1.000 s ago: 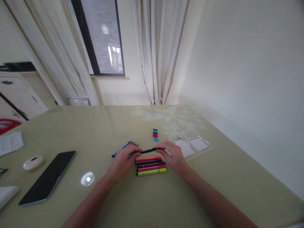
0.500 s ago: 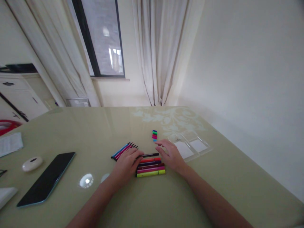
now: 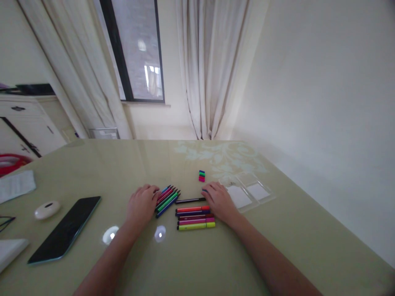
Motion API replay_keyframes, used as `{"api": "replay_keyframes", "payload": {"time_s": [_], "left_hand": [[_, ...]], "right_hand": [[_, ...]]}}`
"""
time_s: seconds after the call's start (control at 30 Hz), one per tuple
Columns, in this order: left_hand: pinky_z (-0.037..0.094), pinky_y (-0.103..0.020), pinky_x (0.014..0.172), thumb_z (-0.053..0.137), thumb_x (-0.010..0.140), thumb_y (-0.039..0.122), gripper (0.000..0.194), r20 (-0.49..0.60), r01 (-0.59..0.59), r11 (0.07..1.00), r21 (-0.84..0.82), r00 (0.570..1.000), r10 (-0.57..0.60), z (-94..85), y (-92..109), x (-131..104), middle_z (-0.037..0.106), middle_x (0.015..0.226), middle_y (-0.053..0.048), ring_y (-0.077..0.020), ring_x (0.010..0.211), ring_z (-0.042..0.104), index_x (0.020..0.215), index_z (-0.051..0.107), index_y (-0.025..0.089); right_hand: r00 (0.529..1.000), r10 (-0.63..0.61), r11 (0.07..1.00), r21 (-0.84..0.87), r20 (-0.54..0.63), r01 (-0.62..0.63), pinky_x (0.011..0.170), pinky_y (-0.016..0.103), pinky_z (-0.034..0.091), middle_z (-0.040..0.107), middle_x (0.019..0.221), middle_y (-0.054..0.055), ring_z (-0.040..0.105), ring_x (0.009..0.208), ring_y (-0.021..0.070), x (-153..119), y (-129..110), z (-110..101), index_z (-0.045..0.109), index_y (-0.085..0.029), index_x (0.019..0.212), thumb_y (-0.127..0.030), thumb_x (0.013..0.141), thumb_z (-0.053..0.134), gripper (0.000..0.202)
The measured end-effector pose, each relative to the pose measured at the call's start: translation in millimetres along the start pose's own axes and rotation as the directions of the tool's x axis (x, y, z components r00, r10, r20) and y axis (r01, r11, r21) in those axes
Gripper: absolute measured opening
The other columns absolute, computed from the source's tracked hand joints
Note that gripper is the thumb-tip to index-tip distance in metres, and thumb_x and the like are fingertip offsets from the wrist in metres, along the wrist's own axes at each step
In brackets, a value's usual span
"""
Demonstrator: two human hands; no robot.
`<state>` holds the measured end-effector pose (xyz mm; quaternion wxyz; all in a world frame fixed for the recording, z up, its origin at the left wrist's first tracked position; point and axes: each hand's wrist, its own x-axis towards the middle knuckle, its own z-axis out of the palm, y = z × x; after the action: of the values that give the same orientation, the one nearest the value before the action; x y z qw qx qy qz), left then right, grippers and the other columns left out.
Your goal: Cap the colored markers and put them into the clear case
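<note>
Uncapped pens (image 3: 167, 202) lie side by side on a slant, dark tips pointing up and right. My left hand (image 3: 142, 205) is at their left side, its fingers closed around the rear part of the blue pen (image 3: 164, 189). To the right, my right hand (image 3: 218, 201) pinches a small blue cap (image 3: 205, 190), mostly hidden by the fingers. Below that hand's fingertips lies a black pen (image 3: 189, 201). Under it is a row of capped pens: orange (image 3: 191, 209), dark ones, magenta and yellow-green (image 3: 194, 226). Several loose caps (image 3: 201, 176) form a small stack beyond my right hand.
Clear plastic cases (image 3: 247, 191) with white inserts lie right of my right hand. At the left are a dark phone (image 3: 66, 228), a white oval object (image 3: 47, 210), papers (image 3: 18, 186) and a white object (image 3: 10, 250). The wall borders the table's right edge (image 3: 308, 201).
My left hand has moved left, from over the pens to their left side, uncovering green and blue pens. The light blue cap has left the stack, and my right hand's fingers have closed.
</note>
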<state>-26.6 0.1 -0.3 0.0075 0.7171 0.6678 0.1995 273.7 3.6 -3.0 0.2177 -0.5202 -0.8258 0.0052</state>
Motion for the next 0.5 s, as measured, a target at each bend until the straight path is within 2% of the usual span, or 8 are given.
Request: {"api": "replay_keyframes", "payload": {"time_s": [0.17,0.33,0.43,0.5], "left_hand": [[0.049,-0.039,0.093,0.046,0.100,0.029,0.030,0.110,0.043,0.999,0.018,0.993,-0.045,1.1,-9,2,0.073,0.104,-0.009,-0.0268,0.100,0.067,0.099,0.075,0.022],[0.050,-0.041,0.092,0.049,0.097,0.027,0.024,0.128,0.060,0.998,0.023,0.990,-0.063,-0.7,-10,3,0.072,0.105,-0.010,-0.0290,0.102,0.066,0.099,0.072,0.020],[0.049,-0.044,0.093,0.046,0.098,0.027,0.024,0.063,0.062,0.998,-0.026,0.996,-0.060,-2.2,-4,3,0.073,0.105,-0.011,-0.0301,0.102,0.066,0.101,0.069,0.019],[0.050,-0.043,0.094,0.046,0.099,0.030,0.024,0.006,0.004,0.987,-0.163,1.000,-0.003,-2.8,6,2,0.074,0.106,-0.010,-0.0281,0.102,0.067,0.106,0.067,0.019]], "right_hand": [[0.997,0.067,0.997,-0.026,0.039,-0.066,0.093,0.034,0.046,0.073,0.111,0.008,0.064,0.105,0.0240,2,3,1,0.070,-0.021,0.112,-0.020,0.103,0.053,0.019],[0.994,0.103,0.994,0.030,0.027,-0.104,0.092,0.035,0.047,0.075,0.107,0.008,0.066,0.102,0.0246,1,5,-1,0.070,-0.021,0.108,-0.016,0.098,0.058,0.017],[0.989,0.128,0.970,0.218,-0.079,-0.108,0.090,0.036,0.050,0.074,0.105,0.009,0.066,0.100,0.0242,-1,3,-3,0.070,-0.019,0.105,-0.014,0.092,0.062,0.016],[0.977,0.171,0.895,0.434,-0.127,-0.101,0.086,0.034,0.053,0.074,0.104,0.008,0.068,0.093,0.0214,-2,0,-5,0.071,-0.019,0.104,-0.016,0.091,0.064,0.016]]}}
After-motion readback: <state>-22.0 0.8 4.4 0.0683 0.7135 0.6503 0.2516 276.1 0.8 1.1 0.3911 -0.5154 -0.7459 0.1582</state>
